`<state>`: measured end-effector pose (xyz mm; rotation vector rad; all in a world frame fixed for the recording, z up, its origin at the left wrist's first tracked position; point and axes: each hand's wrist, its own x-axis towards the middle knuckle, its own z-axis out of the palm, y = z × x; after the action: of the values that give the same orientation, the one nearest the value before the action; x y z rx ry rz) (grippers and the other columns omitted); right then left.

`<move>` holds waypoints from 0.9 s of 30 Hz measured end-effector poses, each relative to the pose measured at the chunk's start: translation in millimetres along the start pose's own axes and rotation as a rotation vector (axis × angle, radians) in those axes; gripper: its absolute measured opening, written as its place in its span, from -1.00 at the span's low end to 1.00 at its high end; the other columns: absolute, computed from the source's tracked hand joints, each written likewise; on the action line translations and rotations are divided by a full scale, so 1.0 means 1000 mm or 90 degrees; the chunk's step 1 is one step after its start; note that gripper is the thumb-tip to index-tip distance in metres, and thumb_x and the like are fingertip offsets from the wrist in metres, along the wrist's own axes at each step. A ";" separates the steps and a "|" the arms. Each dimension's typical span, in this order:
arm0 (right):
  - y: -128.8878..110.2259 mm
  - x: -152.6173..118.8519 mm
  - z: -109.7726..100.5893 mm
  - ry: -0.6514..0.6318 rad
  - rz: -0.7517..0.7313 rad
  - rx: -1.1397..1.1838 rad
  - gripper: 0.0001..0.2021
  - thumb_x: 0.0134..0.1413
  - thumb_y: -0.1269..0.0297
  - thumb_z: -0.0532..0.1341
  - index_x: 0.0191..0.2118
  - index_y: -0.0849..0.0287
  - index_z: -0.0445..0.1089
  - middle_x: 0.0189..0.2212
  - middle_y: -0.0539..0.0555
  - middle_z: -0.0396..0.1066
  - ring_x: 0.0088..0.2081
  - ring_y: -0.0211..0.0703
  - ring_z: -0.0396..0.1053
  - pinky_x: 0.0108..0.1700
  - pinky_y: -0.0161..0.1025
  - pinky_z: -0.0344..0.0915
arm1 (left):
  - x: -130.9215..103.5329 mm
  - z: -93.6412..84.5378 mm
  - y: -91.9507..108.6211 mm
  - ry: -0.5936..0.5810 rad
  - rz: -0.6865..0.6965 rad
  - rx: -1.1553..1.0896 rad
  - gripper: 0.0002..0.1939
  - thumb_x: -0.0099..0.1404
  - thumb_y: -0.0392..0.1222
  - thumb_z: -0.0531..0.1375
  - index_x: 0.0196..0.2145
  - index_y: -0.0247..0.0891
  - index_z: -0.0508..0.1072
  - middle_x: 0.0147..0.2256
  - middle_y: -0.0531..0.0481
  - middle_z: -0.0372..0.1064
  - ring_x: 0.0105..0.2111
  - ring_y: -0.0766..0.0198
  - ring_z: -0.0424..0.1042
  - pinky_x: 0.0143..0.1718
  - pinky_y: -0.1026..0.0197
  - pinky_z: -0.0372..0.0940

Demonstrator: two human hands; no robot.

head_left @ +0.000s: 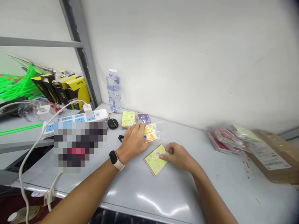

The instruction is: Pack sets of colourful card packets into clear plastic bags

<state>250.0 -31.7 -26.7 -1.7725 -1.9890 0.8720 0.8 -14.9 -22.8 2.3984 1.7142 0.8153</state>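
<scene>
A small light-green booklet (156, 160) with cartoon prints and a pink edge lies tilted on the grey table. My right hand (178, 155) is closed at its upper right corner, thumb on the cover and fingers curled. Farther back, my left hand (134, 141), with a smartwatch (116, 160) on its wrist, closes over the left side of a yellow printed packet (149, 133) in clear plastic; its fingertips are partly hidden. Just beyond those fingers sit another green booklet (128, 119) and a dark blue one (144, 118).
A clear water bottle (114, 91) stands against the wall. Left are a black oval case (112, 123), a black earbud (121, 138), a white power strip (100, 115) with cables and a blurred-out patch. Wrapped booklets (224, 140) and a cardboard package (275, 155) lie right.
</scene>
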 end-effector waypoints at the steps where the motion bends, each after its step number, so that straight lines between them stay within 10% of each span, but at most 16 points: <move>1: 0.000 0.001 -0.002 -0.020 0.014 0.020 -0.62 -0.09 -0.08 0.48 -0.39 0.10 0.43 -0.37 0.01 0.44 -0.36 -0.14 0.31 -0.36 -0.23 0.21 | 0.000 0.000 0.000 0.001 0.000 0.001 -0.56 0.32 -0.08 0.31 0.06 -0.22 0.29 -0.03 -0.21 0.44 0.03 -0.16 0.47 0.07 -0.14 0.37; 27: 0.003 0.005 -0.017 -0.096 0.076 0.118 -0.63 -0.09 0.00 0.49 -0.38 0.11 0.37 -0.46 -0.06 0.36 -0.40 -0.20 0.25 -0.37 -0.24 0.11 | 0.000 0.003 -0.002 0.025 0.021 0.005 -0.54 0.31 -0.09 0.31 0.08 -0.25 0.29 -0.06 -0.20 0.45 -0.01 -0.16 0.48 0.03 -0.15 0.39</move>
<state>261.6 -23.3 -16.2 -1.7796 -1.8360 1.2196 0.5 -13.2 -26.2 2.4383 1.6994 0.8672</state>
